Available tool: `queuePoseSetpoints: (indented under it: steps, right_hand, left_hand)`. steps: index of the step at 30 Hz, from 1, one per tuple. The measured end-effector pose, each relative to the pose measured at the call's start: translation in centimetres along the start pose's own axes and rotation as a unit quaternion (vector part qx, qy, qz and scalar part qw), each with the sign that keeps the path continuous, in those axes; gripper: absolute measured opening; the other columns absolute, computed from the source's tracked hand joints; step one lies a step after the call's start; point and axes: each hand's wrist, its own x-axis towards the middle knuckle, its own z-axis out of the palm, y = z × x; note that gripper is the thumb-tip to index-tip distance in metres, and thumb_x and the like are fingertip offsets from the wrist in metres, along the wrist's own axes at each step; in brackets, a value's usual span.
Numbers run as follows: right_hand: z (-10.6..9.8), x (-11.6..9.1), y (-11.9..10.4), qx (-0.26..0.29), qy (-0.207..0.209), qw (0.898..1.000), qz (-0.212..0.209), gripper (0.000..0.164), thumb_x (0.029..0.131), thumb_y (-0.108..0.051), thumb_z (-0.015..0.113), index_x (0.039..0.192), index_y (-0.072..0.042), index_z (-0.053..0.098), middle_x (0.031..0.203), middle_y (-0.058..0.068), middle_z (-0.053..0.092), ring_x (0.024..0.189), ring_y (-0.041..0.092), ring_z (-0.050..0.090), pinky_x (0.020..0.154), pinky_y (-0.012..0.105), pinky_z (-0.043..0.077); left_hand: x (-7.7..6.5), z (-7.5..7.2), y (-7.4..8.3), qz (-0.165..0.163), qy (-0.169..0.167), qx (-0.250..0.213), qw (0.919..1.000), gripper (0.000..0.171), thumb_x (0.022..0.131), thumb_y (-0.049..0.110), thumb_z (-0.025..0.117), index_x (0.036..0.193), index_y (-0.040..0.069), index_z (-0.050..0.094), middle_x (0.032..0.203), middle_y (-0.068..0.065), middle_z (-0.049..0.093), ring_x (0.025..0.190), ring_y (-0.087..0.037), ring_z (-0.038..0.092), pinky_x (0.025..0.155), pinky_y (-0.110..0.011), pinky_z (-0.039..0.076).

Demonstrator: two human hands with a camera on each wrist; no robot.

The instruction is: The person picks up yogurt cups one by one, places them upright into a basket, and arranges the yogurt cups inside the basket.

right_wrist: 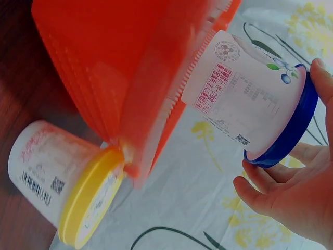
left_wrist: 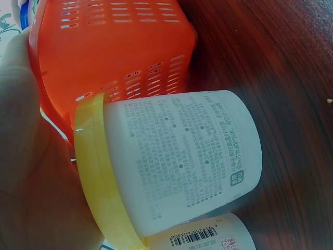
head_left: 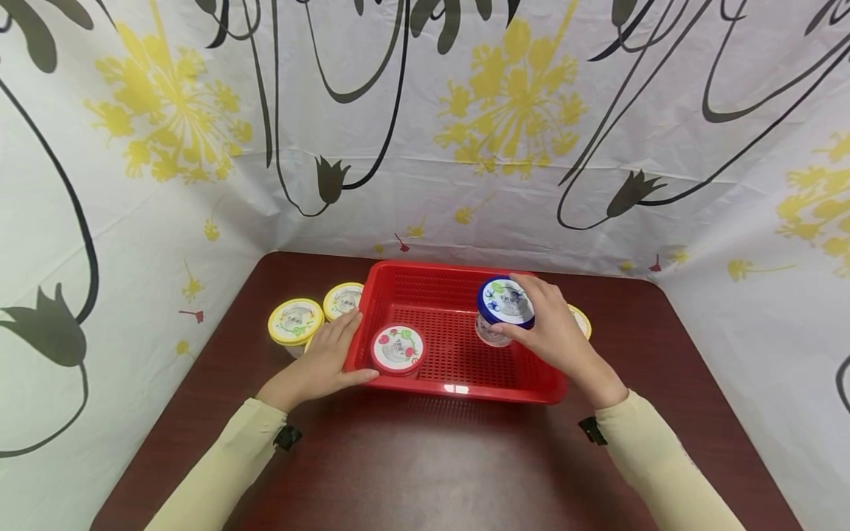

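My right hand (head_left: 554, 324) grips a tub with a blue lid (head_left: 506, 300) by the lid's edge, above the right part of a red plastic basket (head_left: 458, 387). In the right wrist view, thumb and fingers lie around the blue lid, and the tub's white printed side (right_wrist: 242, 94) shows. My left hand (head_left: 325, 361) rests on the basket's left rim, fingers extended and the thumb along the front corner. Inside the basket, at its left end, stands a tub with a red lid (head_left: 397, 349).
Left of the basket stand yellow-lidded tubs (head_left: 295, 322), partly hidden by my left hand. Another yellow-lidded tub (head_left: 581, 321) stands right of the basket, mostly behind my right hand. A patterned white cloth (head_left: 412, 199) hangs around the dark wooden table (head_left: 425, 472).
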Motion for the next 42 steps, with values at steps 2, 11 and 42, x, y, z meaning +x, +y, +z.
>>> queuePoseSetpoints:
  steps: [2, 11, 42]
  right_hand:
    - [0.3, 0.0, -0.2, 0.004, -0.005, 1.000, -0.002, 0.091, 0.076, -0.040, 0.084, 0.149, -0.010, 0.039, 0.151, 0.017, 0.043, 0.135, 0.039, 0.039, 0.106, 0.062, 0.042]
    - [1.0, 0.1, -0.9, 0.005, -0.016, 1.000, 0.003, 0.089, 0.077, -0.043, 0.083, 0.149, -0.012, 0.039, 0.153, 0.015, 0.041, 0.138, 0.036, 0.038, 0.108, 0.062, 0.042]
    - [4.8, 0.2, -2.6, 0.040, -0.031, 0.999, 0.002, 0.084, 0.076, -0.040, 0.082, 0.145, -0.015, 0.041, 0.148, 0.011, 0.042, 0.134, 0.029, 0.037, 0.100, 0.054, 0.051]
  left_hand:
    - [0.0, 0.0, 0.0, -0.001, -0.001, 0.000, 1.0000, 0.116, 0.077, 0.074, 0.063, 0.159, 0.013, 0.010, 0.165, -0.006, 0.015, 0.150, -0.028, 0.018, 0.120, -0.060, 0.028]
    - [0.0, 0.0, -0.1, -0.003, 0.000, 0.000, 1.0000, 0.116, 0.076, 0.076, 0.062, 0.160, 0.015, 0.009, 0.166, -0.004, 0.014, 0.150, -0.027, 0.018, 0.120, -0.058, 0.028]
    - [-0.1, -0.1, 0.1, -0.012, 0.004, -0.010, 0.9999, 0.118, 0.073, 0.075, 0.066, 0.160, 0.019, 0.009, 0.166, -0.001, 0.014, 0.150, -0.025, 0.019, 0.117, -0.056, 0.035]
